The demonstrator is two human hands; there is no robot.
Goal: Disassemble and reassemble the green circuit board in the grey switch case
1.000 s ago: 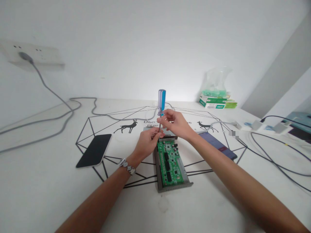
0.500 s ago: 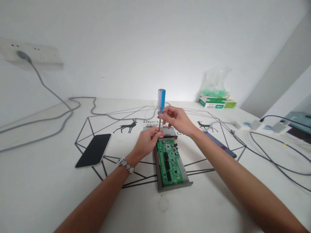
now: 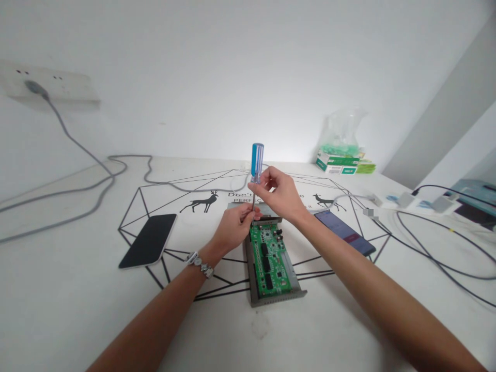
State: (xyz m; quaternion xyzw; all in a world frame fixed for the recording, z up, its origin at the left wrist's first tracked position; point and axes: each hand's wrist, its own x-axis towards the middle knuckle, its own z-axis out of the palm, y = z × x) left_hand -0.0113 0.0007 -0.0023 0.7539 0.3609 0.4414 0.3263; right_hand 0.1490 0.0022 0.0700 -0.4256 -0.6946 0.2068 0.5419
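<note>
Screwdriver (image 3: 258, 160): stands nearly upright over the middle of the table (image 3: 217, 336), handle up, shaft running down to the far left corner of the green board (image 3: 274, 263). Your fingers partly hide the tip, so you cannot tell from here whether it is seated.
Right hand (image 3: 282, 195): your thumb and fingertips pinch the base of the handle with almost no gap, the palm clear of it. With so little weight pressing from above, the tip could hop out of whatever it sits in.
Left hand (image 3: 230, 228): your thumb and finger seem to be closed around the low part of the shaft. That keeps it straight, but a slipping tip could jab them first.
Board face: components up, so a sideways skid, from a leaning shaft, could scratch tracks or knock a part loose.
Casing (image 3: 251, 281): the metal shell lies flat under the board, its near end unheld. Uneven pushing at the far end could make it swivel or slide.
Phones: the dark-screened phone (image 3: 149, 242) lies left of the casing; the second phone (image 3: 344, 233), toward the table's right edge, is beside your right forearm, where a stray elbow could nudge it.
Black cable (image 3: 450, 229): loops near the table's right edge; a wide arm swing might snag it.
</note>
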